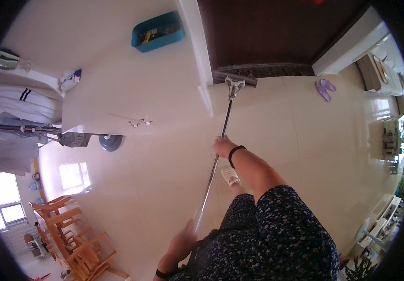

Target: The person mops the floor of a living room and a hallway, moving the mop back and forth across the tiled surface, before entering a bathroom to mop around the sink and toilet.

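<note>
My right hand (223, 146), with a black band at the wrist, is closed around the middle of a metal mop pole (210, 182). Near the pole's top end, my left hand (183, 239) grips a pale handle section (197, 220); it is slightly blurred. The pole slants away from me to a flat mop head (235, 81) with a white plastic bracket. That head lies on the tiled floor against the dark threshold (279, 71), beside the white door frame. Its underside is hidden.
A purple pair of slippers (325, 89) lies right of the threshold. A white cabinet (96, 105) with hooks stands left, a blue basket (158, 32) on top. Wooden chairs (79, 242) are at lower left, a sofa (372, 75) at upper right. My white shoe (229, 175) is beside the pole.
</note>
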A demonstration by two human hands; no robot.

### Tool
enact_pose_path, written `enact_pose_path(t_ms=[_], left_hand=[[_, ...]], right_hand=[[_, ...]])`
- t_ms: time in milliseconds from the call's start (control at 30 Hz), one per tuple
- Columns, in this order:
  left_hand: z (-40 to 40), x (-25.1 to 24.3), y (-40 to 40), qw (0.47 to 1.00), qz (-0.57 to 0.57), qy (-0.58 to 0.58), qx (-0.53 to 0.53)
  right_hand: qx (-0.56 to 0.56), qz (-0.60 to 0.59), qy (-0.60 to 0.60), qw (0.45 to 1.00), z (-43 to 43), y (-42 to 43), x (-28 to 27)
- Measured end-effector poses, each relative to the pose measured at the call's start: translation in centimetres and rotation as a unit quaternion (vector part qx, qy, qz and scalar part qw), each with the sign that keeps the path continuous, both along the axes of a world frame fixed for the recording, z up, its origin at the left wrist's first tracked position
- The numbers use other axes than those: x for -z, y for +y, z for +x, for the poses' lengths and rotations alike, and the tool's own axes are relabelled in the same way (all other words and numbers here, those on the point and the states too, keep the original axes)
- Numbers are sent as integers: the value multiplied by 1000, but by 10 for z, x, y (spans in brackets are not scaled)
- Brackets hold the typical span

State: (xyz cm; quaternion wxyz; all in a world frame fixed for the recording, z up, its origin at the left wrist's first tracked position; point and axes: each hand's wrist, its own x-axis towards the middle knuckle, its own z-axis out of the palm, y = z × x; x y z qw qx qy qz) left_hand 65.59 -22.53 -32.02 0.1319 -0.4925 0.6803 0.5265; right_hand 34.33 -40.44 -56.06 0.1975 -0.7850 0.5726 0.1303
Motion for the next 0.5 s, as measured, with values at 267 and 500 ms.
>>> enact_pose_path(t_ms=[267,500], left_hand=[[58,-27,79,986,125,-60,-96],[201,-29,243,991,7,-48,-125]], right_hand=[[-44,189,6,981,81,85,-25],[-169,257,6,952,193,235,-4]])
